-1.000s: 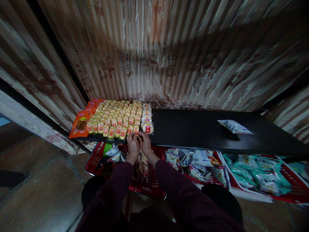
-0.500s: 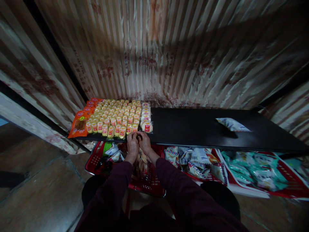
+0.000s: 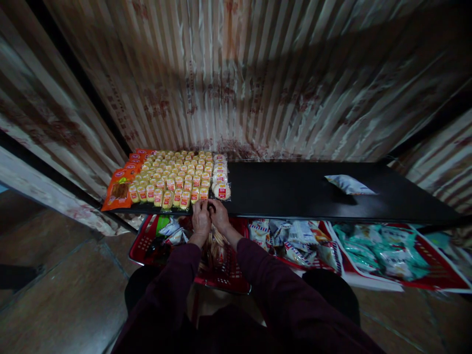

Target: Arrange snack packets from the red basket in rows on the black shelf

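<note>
My left hand and my right hand are close together at the front edge of a black shelf. Fingers of both are bent inward and nearly meet; what they hold, if anything, is hidden. Just beyond them stand rows of small yellow wrapped snack cakes with red and white labels. A column of round white wrapped crackers borders the rows on the right. Below my wrists, a red basket holds packets of round tan biscuits and other bags.
Orange snack packets overlap at the shelf's left end. One white-blue bag lies toward its right. More red baskets below hold white striped bags and green bags. A striped curtain hangs behind, and dark posts flank the shelf.
The view has shifted slightly, so the shelf and baskets appear a little further left. My hands stay together at the shelf edge with almost the same finger pose.
</note>
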`<state>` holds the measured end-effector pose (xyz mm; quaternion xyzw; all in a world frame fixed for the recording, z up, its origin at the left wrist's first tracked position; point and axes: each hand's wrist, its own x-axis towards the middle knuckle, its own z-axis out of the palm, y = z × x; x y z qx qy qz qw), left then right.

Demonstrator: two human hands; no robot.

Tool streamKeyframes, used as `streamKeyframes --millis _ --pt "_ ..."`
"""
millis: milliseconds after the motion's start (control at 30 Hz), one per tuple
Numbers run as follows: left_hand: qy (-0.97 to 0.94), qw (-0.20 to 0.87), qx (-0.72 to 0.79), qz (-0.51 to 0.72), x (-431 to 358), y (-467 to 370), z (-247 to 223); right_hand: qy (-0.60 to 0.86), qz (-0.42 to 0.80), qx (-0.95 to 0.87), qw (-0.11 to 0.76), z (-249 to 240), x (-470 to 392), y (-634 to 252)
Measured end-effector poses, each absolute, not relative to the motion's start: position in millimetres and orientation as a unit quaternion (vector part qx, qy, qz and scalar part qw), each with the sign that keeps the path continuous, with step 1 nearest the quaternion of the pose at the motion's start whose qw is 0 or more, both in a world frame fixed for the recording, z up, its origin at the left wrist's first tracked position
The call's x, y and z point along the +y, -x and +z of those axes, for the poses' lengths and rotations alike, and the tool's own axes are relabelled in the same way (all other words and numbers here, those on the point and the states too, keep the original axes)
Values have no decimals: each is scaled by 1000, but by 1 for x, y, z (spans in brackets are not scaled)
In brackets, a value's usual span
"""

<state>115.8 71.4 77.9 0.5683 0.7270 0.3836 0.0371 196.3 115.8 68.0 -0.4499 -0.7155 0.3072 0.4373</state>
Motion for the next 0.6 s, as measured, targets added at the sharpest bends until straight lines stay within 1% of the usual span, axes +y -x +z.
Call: streamKeyframes --millis 133,267,367,500,600 --pt "-577 19 730 366 73 -115 80 449 283 -724 440 69 116 -199" --pt "-603 -20 717 349 72 -115 78 488 189 -698 489 72 117 -212" --pt "-619 -43 704 346 73 -115 76 538 136 -666 498 72 125 -224" --pt "-624 -60 700 342 74 -115 75 564 134 -666 469 70 140 -232" --pt "-627 -73 698 340 72 -117 76 555 137 -669 475 72 141 -232"
